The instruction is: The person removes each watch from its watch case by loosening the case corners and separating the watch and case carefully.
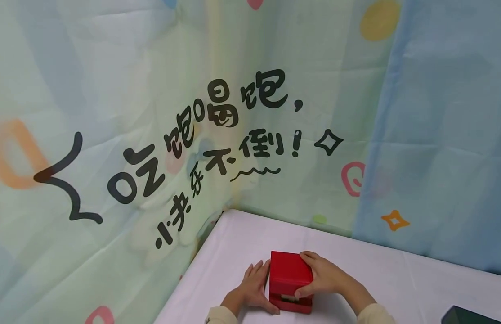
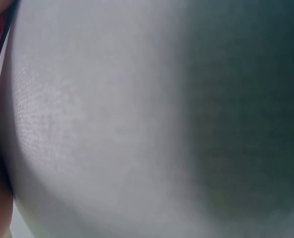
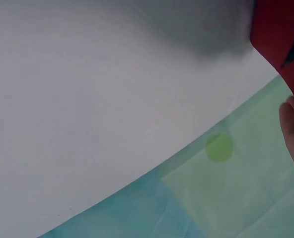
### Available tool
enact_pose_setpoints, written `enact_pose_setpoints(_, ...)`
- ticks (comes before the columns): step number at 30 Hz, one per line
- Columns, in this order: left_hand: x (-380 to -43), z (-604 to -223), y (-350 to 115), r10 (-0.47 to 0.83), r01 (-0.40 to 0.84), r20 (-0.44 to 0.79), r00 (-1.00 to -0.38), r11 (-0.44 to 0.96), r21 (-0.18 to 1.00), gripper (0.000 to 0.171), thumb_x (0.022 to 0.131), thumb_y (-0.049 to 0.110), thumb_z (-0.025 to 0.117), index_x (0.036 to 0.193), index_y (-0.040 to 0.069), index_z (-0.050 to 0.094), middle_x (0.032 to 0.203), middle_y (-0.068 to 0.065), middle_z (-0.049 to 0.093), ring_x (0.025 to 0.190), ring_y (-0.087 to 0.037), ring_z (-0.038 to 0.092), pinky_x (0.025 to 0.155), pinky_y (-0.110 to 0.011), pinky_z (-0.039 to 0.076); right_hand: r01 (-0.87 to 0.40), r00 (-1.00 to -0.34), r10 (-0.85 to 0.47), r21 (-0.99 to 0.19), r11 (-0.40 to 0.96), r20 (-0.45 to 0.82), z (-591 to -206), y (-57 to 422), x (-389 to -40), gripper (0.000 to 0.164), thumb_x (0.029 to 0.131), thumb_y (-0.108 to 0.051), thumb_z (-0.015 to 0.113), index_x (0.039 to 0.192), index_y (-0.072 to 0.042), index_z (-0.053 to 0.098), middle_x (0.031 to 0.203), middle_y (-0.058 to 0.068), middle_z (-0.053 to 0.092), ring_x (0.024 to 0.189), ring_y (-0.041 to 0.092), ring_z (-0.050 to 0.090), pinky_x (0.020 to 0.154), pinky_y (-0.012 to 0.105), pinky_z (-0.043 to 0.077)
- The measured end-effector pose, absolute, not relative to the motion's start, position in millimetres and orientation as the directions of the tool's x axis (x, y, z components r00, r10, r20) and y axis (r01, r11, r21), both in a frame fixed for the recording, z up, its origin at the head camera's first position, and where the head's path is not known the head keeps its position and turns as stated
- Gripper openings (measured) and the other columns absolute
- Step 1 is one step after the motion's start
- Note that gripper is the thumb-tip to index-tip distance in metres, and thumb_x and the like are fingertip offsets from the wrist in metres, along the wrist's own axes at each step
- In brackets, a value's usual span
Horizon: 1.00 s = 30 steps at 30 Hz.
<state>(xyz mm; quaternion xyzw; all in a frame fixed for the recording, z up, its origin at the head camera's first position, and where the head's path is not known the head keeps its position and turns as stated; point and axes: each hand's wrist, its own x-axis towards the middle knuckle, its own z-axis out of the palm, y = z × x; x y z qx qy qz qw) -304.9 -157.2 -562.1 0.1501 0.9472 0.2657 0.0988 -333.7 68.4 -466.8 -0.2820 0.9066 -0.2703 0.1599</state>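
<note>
A red box [image 1: 291, 267] stands on the white-covered table, and its lid sits raised at the front. Through the gap under the lid, a small pale thing [image 1: 288, 298] shows inside the red base [image 1: 291, 307]; most of it is hidden. My right hand [image 1: 325, 275] grips the lid from the right, thumb at its front and fingers at the far corner. On the left side, my left hand [image 1: 254, 286] holds the box, with the thumb round the base's front corner and the fingers spread along the side. The right wrist view catches the red box [image 3: 273, 34] and a dark gap.
A dark green object [image 1: 469, 316] lies at the bottom right, cut off by the frame. Fabric curtains [image 1: 315, 189] with black lettering and coloured shapes rise behind the white tabletop [image 1: 234, 238] and along its left edge.
</note>
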Motion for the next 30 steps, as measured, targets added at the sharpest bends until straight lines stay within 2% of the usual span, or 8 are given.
enact_pose_setpoints(3, -303.3, -563.1, -158.7, 0.347, 0.242, -0.099, -0.933, 0.805, 0.541, 0.115, 0.057, 0.047, 0.081, 0.146, 0.013, 0.016, 0.150, 0.000, 0.025, 0.139, -0.024, 0.016, 0.113, -0.047, 0.011, -0.403, -0.777, -0.606, -0.603, 0.688, -0.173, -462.8, 67.9, -337.5, 0.099, 0.057, -0.050, 0.075, 0.131, 0.007, 0.041, 0.132, 0.023, 0.043, 0.112, 0.036, 0.048, 0.083, 0.053, 0.048)
enact_pose_setpoints(9, -300.6, -561.3, -158.2, 0.327, 0.200, -0.125, -0.937, 0.793, 0.575, 0.114, 0.057, 0.046, 0.081, 0.146, 0.019, 0.015, 0.149, 0.003, 0.026, 0.139, -0.023, 0.016, 0.113, -0.049, 0.009, -0.317, -0.772, -0.573, -0.614, 0.723, -0.275, -454.9, 66.5, -348.0, 0.092, 0.057, -0.043, 0.077, 0.130, 0.002, 0.044, 0.125, 0.016, 0.050, 0.109, 0.031, 0.049, 0.082, 0.052, 0.049)
enact_pose_setpoints(14, -299.9, -563.0, -156.7, 0.341, 0.235, -0.087, -0.936, 0.791, 0.565, 0.114, 0.056, 0.046, 0.081, 0.145, 0.021, 0.016, 0.148, 0.003, 0.028, 0.138, -0.025, 0.018, 0.112, -0.050, 0.012, -0.269, -0.767, -0.544, -0.599, 0.755, -0.341, -451.3, 68.1, -355.7, 0.089, 0.060, -0.045, 0.075, 0.131, 0.001, 0.044, 0.122, 0.014, 0.052, 0.110, 0.031, 0.048, 0.085, 0.054, 0.047)
enact_pose_setpoints(23, -303.6, -563.6, -156.1, 0.343, 0.253, -0.078, -0.936, 0.810, 0.529, 0.115, 0.057, 0.047, 0.081, 0.146, 0.018, 0.014, 0.149, 0.003, 0.026, 0.139, -0.024, 0.016, 0.113, -0.048, 0.010, -0.253, -0.776, -0.552, -0.651, 0.716, -0.305, -455.8, 71.9, -362.5, 0.086, 0.071, -0.051, 0.065, 0.132, 0.005, 0.042, 0.125, 0.019, 0.051, 0.114, 0.036, 0.046, 0.088, 0.055, 0.045)
enact_pose_setpoints(30, -299.7, -557.2, -156.3, 0.347, 0.268, -0.066, -0.936, 0.819, 0.508, 0.115, 0.056, 0.046, 0.082, 0.145, 0.013, 0.017, 0.148, -0.001, 0.029, 0.138, -0.026, 0.018, 0.112, -0.048, 0.013, -0.209, -0.787, -0.539, -0.692, 0.691, -0.300, -454.0, 70.1, -360.7, 0.082, 0.077, -0.052, 0.057, 0.132, 0.007, 0.041, 0.126, 0.022, 0.050, 0.115, 0.038, 0.045, 0.089, 0.056, 0.043)
